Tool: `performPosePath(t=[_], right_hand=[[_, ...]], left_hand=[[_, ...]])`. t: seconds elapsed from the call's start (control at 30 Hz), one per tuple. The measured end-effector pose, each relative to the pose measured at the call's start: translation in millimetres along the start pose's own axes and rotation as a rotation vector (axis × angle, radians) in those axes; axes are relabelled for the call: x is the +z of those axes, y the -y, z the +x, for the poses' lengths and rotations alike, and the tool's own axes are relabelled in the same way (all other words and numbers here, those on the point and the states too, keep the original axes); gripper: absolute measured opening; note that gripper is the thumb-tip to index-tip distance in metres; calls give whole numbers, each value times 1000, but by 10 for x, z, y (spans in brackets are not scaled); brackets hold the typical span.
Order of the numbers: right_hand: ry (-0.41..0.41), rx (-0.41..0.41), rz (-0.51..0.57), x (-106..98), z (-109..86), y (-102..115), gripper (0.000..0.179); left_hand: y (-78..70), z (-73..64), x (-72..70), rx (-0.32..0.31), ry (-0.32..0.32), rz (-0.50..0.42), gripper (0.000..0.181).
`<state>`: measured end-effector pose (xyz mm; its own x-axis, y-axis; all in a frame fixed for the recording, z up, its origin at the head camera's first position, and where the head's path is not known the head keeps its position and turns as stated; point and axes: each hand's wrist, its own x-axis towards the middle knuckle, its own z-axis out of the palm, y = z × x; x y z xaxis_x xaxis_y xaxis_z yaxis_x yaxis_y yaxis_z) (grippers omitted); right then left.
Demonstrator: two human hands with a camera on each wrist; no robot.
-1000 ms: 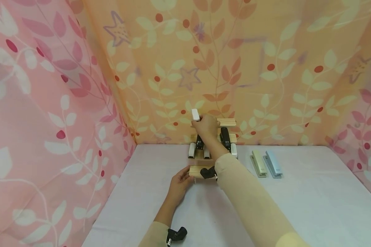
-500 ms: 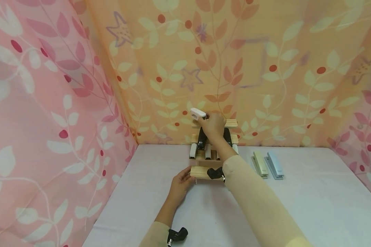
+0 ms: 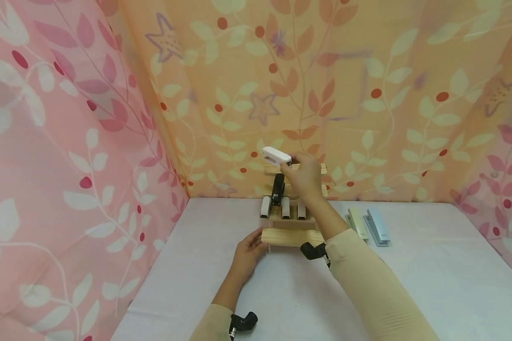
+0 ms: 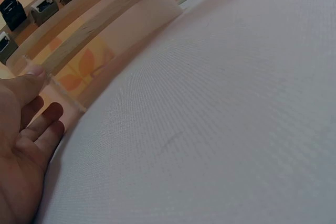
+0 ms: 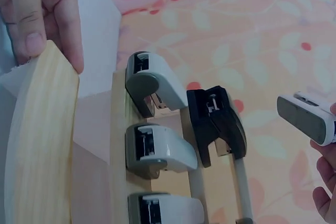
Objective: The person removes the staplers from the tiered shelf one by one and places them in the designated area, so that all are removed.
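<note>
My right hand (image 3: 306, 179) pinches a white stapler (image 3: 276, 156) by its right end, lengthwise to the left, above the top slat of a tiered wooden rack (image 3: 292, 237). In the right wrist view the stapler's grey base (image 5: 302, 116) shows. At the left end of the rack's front slat, my left hand (image 3: 246, 255) grips with the thumb on the edge. White staplers (image 3: 286, 208) line the lower tier; one black stapler (image 3: 278, 189) leans on the tier above. My right hand and forearm hide the rack's right part.
Right of the rack, a pale green stapler (image 3: 356, 222) and a light blue stapler (image 3: 377, 227) lie side by side on the white-covered table (image 3: 281, 303). A flowered orange cloth (image 3: 222, 118) hangs close behind the rack, a pink one (image 3: 68, 189) at the left.
My right hand has moved right over the rack. The white stapler has swung from nearly upright to lying sideways in the fingers. The left hand keeps its grip on the slat.
</note>
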<state>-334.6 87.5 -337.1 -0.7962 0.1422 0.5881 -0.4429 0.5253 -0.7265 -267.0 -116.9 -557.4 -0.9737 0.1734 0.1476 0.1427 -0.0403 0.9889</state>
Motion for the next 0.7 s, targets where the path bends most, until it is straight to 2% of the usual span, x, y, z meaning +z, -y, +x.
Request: performPosePath(t=[0.27,0.7], right_hand=[[1,-61,11,-249,-189,-11,29],[-22,-52,-51,-710,-497,-50,32]], left_hand=[[-7,-12,9,-5,-5,9,60],[22,25,-5,2,-5,-4,61]])
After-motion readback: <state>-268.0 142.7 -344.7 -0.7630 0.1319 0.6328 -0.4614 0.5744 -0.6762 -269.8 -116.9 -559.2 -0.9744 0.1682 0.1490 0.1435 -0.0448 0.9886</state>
